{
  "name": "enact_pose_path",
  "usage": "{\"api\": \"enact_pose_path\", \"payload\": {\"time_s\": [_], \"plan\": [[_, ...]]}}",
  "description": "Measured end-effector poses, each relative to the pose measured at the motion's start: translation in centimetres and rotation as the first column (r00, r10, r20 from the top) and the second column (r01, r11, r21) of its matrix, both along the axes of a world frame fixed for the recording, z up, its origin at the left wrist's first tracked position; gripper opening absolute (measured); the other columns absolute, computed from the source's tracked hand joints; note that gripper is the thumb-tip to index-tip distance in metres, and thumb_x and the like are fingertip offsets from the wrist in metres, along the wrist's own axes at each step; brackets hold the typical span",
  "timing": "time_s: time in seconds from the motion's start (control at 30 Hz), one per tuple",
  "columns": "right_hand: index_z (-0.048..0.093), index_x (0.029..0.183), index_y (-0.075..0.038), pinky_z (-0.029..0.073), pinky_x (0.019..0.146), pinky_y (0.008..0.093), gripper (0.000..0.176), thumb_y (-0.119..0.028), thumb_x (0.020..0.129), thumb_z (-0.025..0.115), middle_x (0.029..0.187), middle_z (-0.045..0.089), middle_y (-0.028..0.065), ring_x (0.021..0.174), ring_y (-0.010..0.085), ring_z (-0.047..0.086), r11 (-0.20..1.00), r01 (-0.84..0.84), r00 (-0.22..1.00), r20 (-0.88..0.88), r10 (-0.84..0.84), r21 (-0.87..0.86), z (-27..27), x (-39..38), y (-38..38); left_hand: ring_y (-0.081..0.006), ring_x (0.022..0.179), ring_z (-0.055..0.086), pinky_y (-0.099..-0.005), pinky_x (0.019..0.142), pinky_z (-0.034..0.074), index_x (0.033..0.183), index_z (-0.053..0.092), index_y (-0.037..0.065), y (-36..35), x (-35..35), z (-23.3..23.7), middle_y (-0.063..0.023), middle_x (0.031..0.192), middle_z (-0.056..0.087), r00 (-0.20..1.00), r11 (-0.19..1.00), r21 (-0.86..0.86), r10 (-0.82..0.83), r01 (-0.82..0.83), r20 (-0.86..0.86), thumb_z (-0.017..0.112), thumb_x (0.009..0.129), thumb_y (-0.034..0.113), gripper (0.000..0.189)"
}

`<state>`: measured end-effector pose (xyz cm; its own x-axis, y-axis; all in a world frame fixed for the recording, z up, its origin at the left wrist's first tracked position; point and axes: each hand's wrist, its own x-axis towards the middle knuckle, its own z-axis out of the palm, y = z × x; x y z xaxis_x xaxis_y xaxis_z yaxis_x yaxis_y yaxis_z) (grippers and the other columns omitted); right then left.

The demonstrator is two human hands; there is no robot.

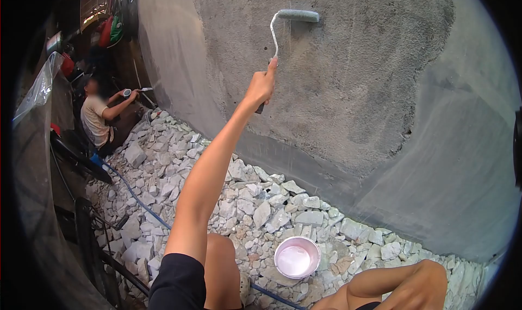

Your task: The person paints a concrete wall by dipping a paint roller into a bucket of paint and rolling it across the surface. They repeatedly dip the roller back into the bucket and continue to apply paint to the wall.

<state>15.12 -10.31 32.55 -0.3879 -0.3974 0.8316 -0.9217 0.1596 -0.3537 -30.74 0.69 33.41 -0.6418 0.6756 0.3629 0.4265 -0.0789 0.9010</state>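
My left hand is closed around the dark handle of a paint roller, its thumb pointing up along the grip. The roller's thin, paint-spotted frame bends upward, and its pale sleeve lies against the rough grey wall. Below my outstretched arm, a round plastic tub with whitish-pink liquid in it stands on the rubble. At the lower right, bent bare limbs show at the frame's edge; my right hand cannot be made out there.
Broken white stones cover the ground along the wall's foot. A blue hose runs across them. At the left, another person sits by the wall holding a small cup and a brush-like tool. Plastic sheeting and dark bars line the left side.
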Motion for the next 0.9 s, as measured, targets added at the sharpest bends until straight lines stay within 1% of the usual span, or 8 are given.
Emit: {"api": "enact_pose_path", "payload": {"time_s": [0.17,0.23,0.37,0.57,0.67,0.77,0.83,0.9], "plan": [[0.062,0.065,-0.015,0.040,0.057,0.0335,0.019,-0.013,0.083,0.058,0.061,0.053,0.0023,0.060,0.0225,0.053,0.999,-0.037,0.997,-0.075,0.036,-0.006,-0.4,-0.1,0.2,-0.0167,0.037,0.044,-0.0333,0.036,0.037,0.056,0.044,0.005,-0.7,-0.8,-5.1,-0.0055,0.048,0.043,0.996,0.995,-0.084,0.042,-0.049,-0.080,0.034,0.088,0.073,0.076],[0.061,0.063,-0.014,0.040,0.057,0.0335,0.019,-0.013,0.082,0.058,0.061,0.053,0.0027,0.060,0.0226,0.053,1.000,-0.018,0.998,-0.061,0.018,0.002,0.0,0.2,0.1,-0.0177,0.040,0.046,-0.0352,0.038,0.038,0.055,0.045,0.003,-1.2,-1.4,-7.6,-0.0064,0.049,0.044,0.980,0.978,-0.134,0.142,-0.161,-0.143,0.033,0.088,0.073,0.079],[0.061,0.063,-0.014,0.040,0.058,0.0337,0.019,-0.013,0.082,0.058,0.061,0.053,0.0030,0.060,0.0227,0.053,0.999,-0.045,0.997,-0.068,0.046,0.021,0.3,0.2,0.3,-0.0178,0.042,0.047,-0.0357,0.039,0.039,0.056,0.046,0.002,-2.4,-0.2,-6.3,-0.0064,0.050,0.044,0.982,0.969,-0.183,0.148,-0.168,-0.116,0.033,0.087,0.075,0.080],[0.061,0.062,-0.014,0.041,0.058,0.0339,0.019,-0.013,0.081,0.059,0.061,0.054,0.0034,0.059,0.0228,0.053,0.994,-0.096,0.993,-0.067,0.099,0.056,0.3,0.1,0.3,-0.0166,0.039,0.046,-0.0350,0.038,0.039,0.055,0.042,0.006,-1.0,1.2,-0.1,-0.0049,0.049,0.043,0.987,0.985,-0.094,0.137,-0.145,-0.089,0.034,0.086,0.075,0.076],[0.060,0.061,-0.013,0.042,0.058,0.0345,0.020,-0.013,0.081,0.059,0.061,0.054,0.0044,0.059,0.0230,0.053,0.998,-0.061,0.991,-0.121,0.057,-0.034,-0.1,0.0,-0.1,-0.0162,0.039,0.046,-0.0343,0.038,0.040,0.056,0.041,0.007,0.4,2.6,1.2,-0.0043,0.049,0.043,0.991,0.990,-0.055,0.132,-0.133,-0.031,0.033,0.087,0.075,0.076],[0.059,0.061,-0.013,0.042,0.058,0.0348,0.020,-0.012,0.081,0.059,0.061,0.054,0.0049,0.059,0.0231,0.053,0.995,-0.097,0.989,-0.113,0.099,0.025,0.1,0.0,0.0,-0.0100,0.037,0.036,-0.0269,0.034,0.033,0.059,0.038,0.012,0.7,4.4,-0.1,0.0024,0.049,0.034,0.993,0.997,0.035,0.068,-0.072,0.094,0.039,0.085,0.075,0.068],[0.060,0.061,-0.013,0.042,0.058,0.0348,0.020,-0.012,0.080,0.059,0.061,0.054,0.0046,0.060,0.0231,0.054,0.998,-0.010,0.998,-0.061,0.007,-0.059,0.1,0.3,-0.5,-0.0096,0.038,0.036,-0.0270,0.034,0.033,0.059,0.037,0.013,1.3,4.2,-2.2,0.0026,0.050,0.035,0.994,0.997,0.029,0.068,-0.071,0.087,0.039,0.084,0.076,0.068],[0.060,0.060,-0.014,0.042,0.058,0.0348,0.021,-0.013,0.081,0.059,0.062,0.054,0.0047,0.060,0.0231,0.054,0.999,-0.034,0.997,-0.074,0.032,-0.019,0.0,0.1,0.0,-0.0094,0.038,0.036,-0.0273,0.035,0.034,0.058,0.036,0.013,1.3,4.5,-4.2,0.0025,0.050,0.035,0.990,0.997,-0.001,0.081,-0.081,0.117,0.039,0.084,0.077,0.068]]}}
